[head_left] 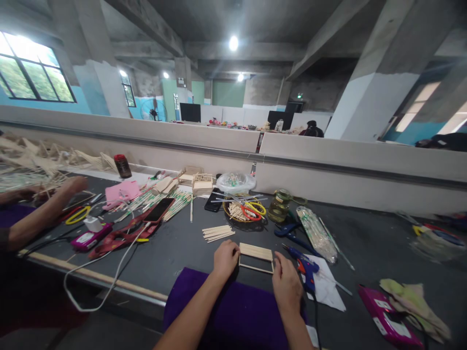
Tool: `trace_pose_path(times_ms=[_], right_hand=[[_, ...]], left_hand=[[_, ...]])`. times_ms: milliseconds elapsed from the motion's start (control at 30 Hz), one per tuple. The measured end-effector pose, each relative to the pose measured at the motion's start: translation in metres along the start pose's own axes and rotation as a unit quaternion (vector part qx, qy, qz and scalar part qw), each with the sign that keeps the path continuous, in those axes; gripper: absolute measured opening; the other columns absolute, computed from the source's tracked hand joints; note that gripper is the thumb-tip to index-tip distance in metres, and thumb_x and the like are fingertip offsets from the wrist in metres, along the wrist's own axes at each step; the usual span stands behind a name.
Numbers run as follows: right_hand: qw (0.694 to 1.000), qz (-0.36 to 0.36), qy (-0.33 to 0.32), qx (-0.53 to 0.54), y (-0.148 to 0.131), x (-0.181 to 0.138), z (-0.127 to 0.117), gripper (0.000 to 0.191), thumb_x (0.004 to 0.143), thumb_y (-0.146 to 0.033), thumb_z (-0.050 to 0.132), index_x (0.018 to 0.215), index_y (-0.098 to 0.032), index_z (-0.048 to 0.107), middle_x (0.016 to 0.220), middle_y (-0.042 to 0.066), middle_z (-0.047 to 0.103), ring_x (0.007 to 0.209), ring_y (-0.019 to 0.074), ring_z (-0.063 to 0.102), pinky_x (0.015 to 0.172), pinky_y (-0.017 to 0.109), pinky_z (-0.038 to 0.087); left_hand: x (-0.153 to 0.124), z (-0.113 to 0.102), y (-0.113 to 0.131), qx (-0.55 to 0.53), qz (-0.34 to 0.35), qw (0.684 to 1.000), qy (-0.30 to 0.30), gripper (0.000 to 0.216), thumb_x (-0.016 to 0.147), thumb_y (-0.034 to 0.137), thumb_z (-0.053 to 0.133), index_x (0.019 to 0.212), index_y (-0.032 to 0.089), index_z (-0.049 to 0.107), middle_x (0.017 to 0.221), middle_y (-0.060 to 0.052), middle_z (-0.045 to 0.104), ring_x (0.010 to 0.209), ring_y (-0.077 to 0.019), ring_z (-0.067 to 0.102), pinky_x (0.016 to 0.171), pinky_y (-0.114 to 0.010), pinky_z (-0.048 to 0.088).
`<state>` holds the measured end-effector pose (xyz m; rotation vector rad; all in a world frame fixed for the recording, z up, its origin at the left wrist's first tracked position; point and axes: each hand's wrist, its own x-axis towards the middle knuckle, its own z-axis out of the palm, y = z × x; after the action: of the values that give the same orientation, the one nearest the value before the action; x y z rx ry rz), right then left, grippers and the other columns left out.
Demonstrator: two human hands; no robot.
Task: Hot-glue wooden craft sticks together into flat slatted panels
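My left hand and my right hand each grip one end of a small frame of wooden craft sticks, which lies flat on the dark table above a purple cloth. Both hands have their fingers closed on the frame's short sides. A small pile of loose wooden sticks lies just behind my left hand. A blue and orange glue gun rests on white paper to the right of my right hand.
A woven bowl with sticks and scissors, a glass jar, a clear bag of sticks and blue pliers lie behind. Another person's arm reaches in at left near a phone, cables and yellow scissors. Pink case at right.
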<state>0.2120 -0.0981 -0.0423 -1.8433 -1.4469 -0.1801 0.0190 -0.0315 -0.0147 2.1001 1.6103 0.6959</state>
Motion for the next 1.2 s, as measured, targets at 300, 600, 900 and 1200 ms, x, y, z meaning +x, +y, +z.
trace_pose_path(times_ms=[300,600,900,1200], right_hand=[[0.985,0.123,-0.114,0.041,0.0039,-0.0093,-0.0057,0.047,0.087,-0.022,0.034,0.133,-0.018,0.043,0.117,0.008,0.068,0.100,0.0228,0.065,0.080,0.033,0.045],[0.980,0.134,-0.124,0.078,0.0059,-0.0090,-0.0052,0.048,0.086,-0.024,0.036,0.133,-0.022,0.043,0.112,0.006,0.071,0.095,0.0220,0.068,0.077,0.033,0.048],[0.979,0.126,-0.122,0.107,0.0059,-0.0080,-0.0033,0.047,0.087,-0.026,0.036,0.133,-0.021,0.045,0.110,0.006,0.071,0.096,0.0203,0.068,0.081,0.032,0.048],[0.977,0.133,-0.108,0.123,0.0057,-0.0079,-0.0061,0.047,0.086,-0.027,0.037,0.131,-0.022,0.047,0.109,0.005,0.071,0.084,0.0191,0.068,0.074,0.032,0.048]], left_hand=[[0.0000,0.0018,-0.0007,0.001,0.015,1.000,0.013,0.010,0.084,0.017,0.056,0.080,0.021,0.065,0.087,-0.001,0.062,0.090,-0.0149,0.056,0.075,-0.023,0.036],[0.0013,0.0031,0.0012,0.003,0.019,1.000,0.018,0.012,0.083,0.015,0.055,0.076,0.020,0.063,0.086,-0.001,0.063,0.088,-0.0146,0.057,0.074,-0.023,0.036],[0.0013,0.0024,0.0026,0.010,0.014,1.000,0.016,0.010,0.084,0.016,0.054,0.078,0.020,0.062,0.087,-0.001,0.063,0.088,-0.0149,0.057,0.073,-0.023,0.036],[0.0015,0.0038,0.0014,0.013,0.013,1.000,0.020,0.011,0.085,0.019,0.054,0.079,0.020,0.063,0.086,-0.001,0.062,0.085,-0.0145,0.057,0.072,-0.023,0.035]])
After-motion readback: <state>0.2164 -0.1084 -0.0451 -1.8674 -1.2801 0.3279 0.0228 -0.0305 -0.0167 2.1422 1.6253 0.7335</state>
